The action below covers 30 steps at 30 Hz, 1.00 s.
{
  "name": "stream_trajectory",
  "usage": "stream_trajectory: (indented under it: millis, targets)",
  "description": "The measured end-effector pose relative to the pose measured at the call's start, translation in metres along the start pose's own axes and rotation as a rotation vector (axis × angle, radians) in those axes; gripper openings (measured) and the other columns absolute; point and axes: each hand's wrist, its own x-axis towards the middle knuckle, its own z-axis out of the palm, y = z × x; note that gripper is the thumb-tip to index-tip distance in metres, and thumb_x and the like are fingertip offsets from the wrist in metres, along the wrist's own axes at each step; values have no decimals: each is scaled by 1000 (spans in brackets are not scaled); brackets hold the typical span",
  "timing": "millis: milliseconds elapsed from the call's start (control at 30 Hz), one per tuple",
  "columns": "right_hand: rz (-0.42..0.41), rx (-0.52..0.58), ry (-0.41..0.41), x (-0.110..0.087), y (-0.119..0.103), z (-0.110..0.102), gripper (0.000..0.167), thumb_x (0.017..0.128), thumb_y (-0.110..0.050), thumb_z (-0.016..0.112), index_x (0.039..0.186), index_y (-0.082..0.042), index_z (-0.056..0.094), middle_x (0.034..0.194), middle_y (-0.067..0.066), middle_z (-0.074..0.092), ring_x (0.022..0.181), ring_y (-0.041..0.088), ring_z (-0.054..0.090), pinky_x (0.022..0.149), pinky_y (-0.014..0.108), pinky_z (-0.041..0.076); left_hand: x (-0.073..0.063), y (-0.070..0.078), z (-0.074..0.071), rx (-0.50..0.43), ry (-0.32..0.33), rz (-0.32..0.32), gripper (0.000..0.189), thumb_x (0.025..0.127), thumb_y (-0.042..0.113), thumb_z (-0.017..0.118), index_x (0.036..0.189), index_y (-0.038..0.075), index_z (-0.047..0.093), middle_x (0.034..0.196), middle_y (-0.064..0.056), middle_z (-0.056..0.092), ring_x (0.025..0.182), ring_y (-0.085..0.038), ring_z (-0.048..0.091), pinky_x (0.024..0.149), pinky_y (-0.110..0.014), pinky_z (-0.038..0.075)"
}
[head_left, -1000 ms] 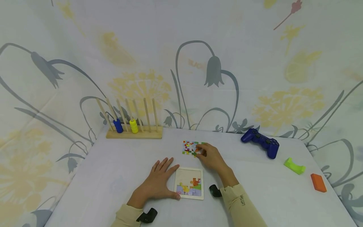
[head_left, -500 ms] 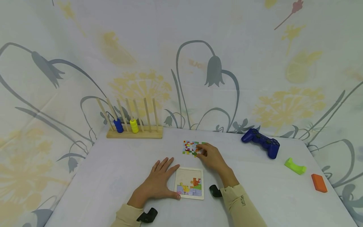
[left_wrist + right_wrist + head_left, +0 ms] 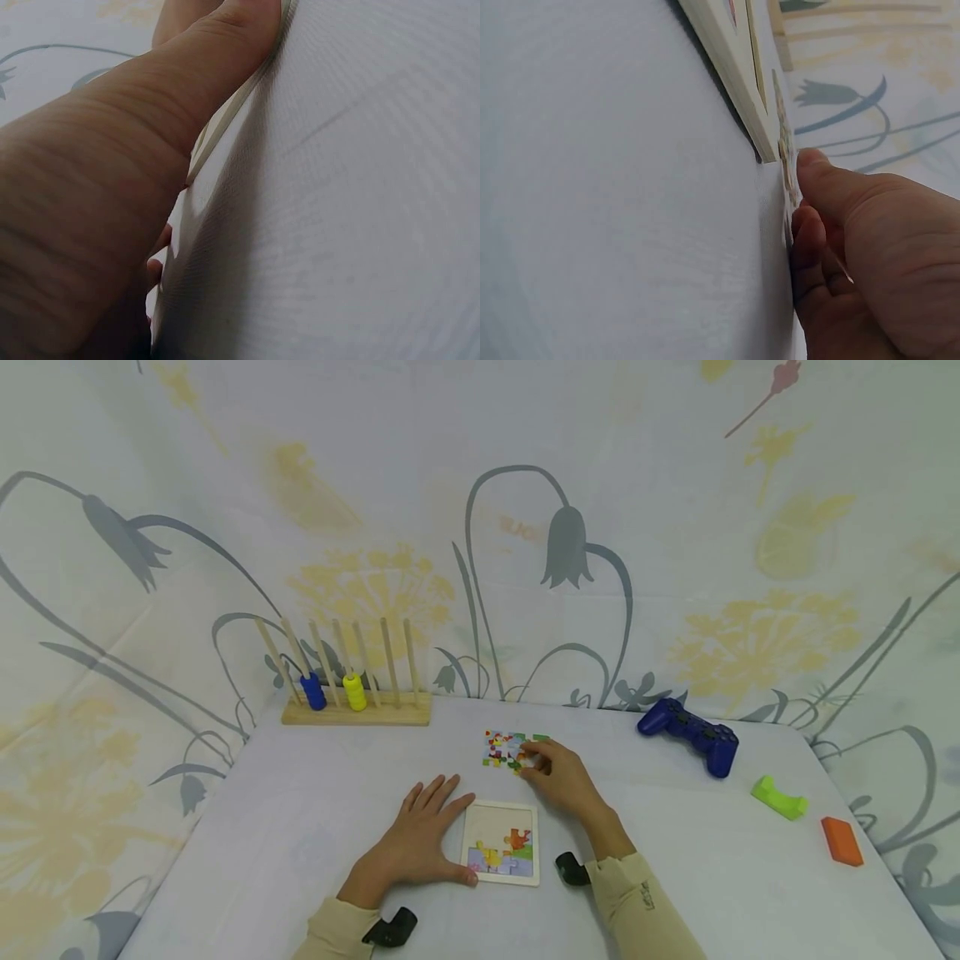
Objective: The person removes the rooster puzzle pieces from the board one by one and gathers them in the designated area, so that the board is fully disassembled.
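Note:
My left hand (image 3: pixel 422 843) lies spread on the table, its thumb and index finger resting at the left edge of a square puzzle frame (image 3: pixel 500 807). Several joined jigsaw pieces (image 3: pixel 498 862) fill the lower part of that frame. Just beyond it lies a group of colourful puzzle pieces (image 3: pixel 497 752). My right hand (image 3: pixel 562 778) is at the right side of this group, with thumb and curled index finger pinching around an orange-patterned puzzle piece (image 3: pixel 522 757), mostly hidden. In the right wrist view, the thumb (image 3: pixel 814 161) stands close beside the pieces, near the frame's corner (image 3: pixel 765 146).
At the back left stands a wooden peg rack (image 3: pixel 356 717) with blue rings (image 3: pixel 312 692) and yellow rings (image 3: pixel 354 692). To the right lie a dark blue game controller (image 3: pixel 688 737), a light green curved block (image 3: pixel 780 797) and an orange block (image 3: pixel 842 841). A patterned cloth hangs behind the table.

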Motion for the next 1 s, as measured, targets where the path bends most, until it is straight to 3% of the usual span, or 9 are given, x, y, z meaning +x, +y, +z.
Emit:
stream_trajectory:
  millis: [100,233,400,567,800,1000]
  targets:
    - [25,29,14,-6,1,-1,39,92,-19,77,129,-13,69,118,3,71,87,10,60,77,26,51,1,0,1,5,-1,1,114,65,73,83,157,20,41,170,-12,23,158,-38,16,126,-63,11]
    - [37,66,6,-18,0,-4,36,91,-19,79,125,-10,71,108,2,71,85,9,60,75,25,50,3,-1,3,19,-5,-4,115,65,75,82,158,21,40,170,-12,23,158,-37,16,126,-62,11]
    - [38,97,-35,-36,-2,-4,33,88,-18,81,119,-11,74,98,-1,70,81,7,58,73,21,50,4,-3,6,30,-3,-8,116,64,77,80,158,22,40,170,-11,23,159,-36,16,126,-62,11]
    - [8,117,-85,-52,-5,-3,37,85,-21,84,119,-10,73,98,-2,69,82,6,57,74,20,51,4,-5,7,43,2,-12,116,64,79,78,158,23,39,171,-9,22,159,-35,16,126,-61,12]
    - [-34,30,-168,-66,-14,-3,49,78,-31,90,121,-15,73,106,-8,65,91,7,55,82,23,51,3,-5,7,31,3,-4,116,64,79,79,158,23,40,170,-10,23,158,-36,16,126,-62,12]
    - [-51,-40,-204,-73,-23,-3,35,81,-33,88,110,-18,76,106,-9,62,94,9,55,84,27,51,4,-4,5,31,-2,-9,115,65,78,79,158,23,39,170,-10,22,159,-36,16,126,-62,12]
